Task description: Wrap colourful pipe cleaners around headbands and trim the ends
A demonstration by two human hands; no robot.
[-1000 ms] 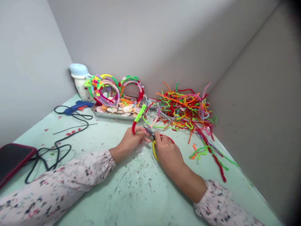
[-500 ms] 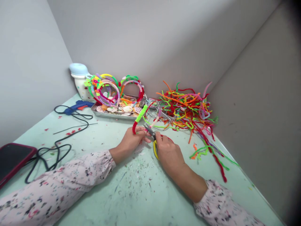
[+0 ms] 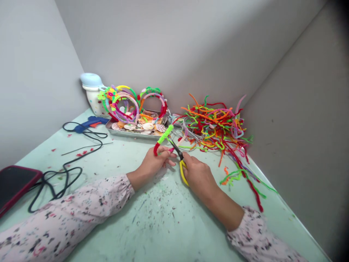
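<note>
My left hand [image 3: 156, 160] pinches a headband [image 3: 165, 134] wrapped in fuzzy pipe cleaner. One arm of it rises in red and bright green; a pink and lilac part shows further right, and its middle is hidden by my fingers. In my right hand [image 3: 199, 174] are scissors [image 3: 183, 167] with yellow handles and dark blades. The blades point up and left, their tips close beside the green wrapping. Whether they touch it I cannot tell.
Behind my hands stands a metal tray [image 3: 133, 135] with shells and several wrapped headbands [image 3: 131, 105]. Tangled pipe cleaners [image 3: 215, 120] lie at the back right. On the left are a white cup [image 3: 94, 96], a blue glue gun [image 3: 89, 123], its black cord [image 3: 65, 165] and a phone [image 3: 19, 185].
The scissors have shifted slightly right, and their blades point more upward, toward the green wrapping. The headband's green end has tilted a little to the right. My left hand stays nearly in place.
</note>
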